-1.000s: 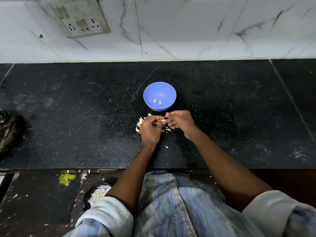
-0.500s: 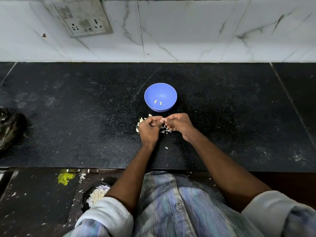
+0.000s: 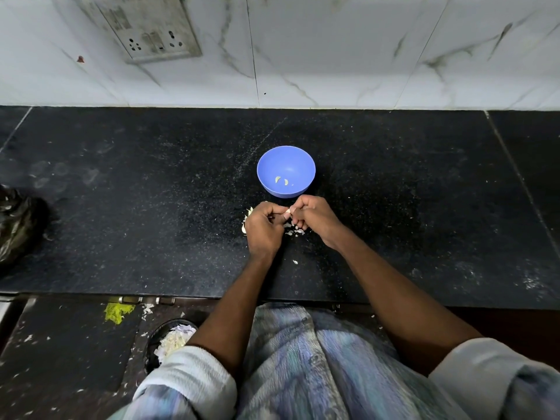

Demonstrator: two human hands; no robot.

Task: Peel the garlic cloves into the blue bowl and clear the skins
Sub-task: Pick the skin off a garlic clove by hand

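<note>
A blue bowl (image 3: 269, 165) stands on the black stone counter (image 3: 151, 213) with two peeled garlic cloves (image 3: 281, 180) inside. Just in front of it my left hand (image 3: 263, 230) and my right hand (image 3: 316, 219) meet, fingers curled. Between their fingertips they pinch one pale garlic clove (image 3: 288, 211), mostly hidden. Loose garlic skins (image 3: 294, 231) lie on the counter under the hands, and more pale pieces (image 3: 246, 221) show at the left of my left hand.
A crumpled black plastic bag (image 3: 18, 222) lies at the counter's left edge. Below the front edge, a dark container (image 3: 171, 341) on the floor holds pale scraps. A wall socket (image 3: 151, 34) sits on the marble backsplash. A single skin flake (image 3: 295, 262) lies near my left wrist.
Both hands stay together at the clove; the fingers have shifted slightly while working on it. The bowl has not moved.
</note>
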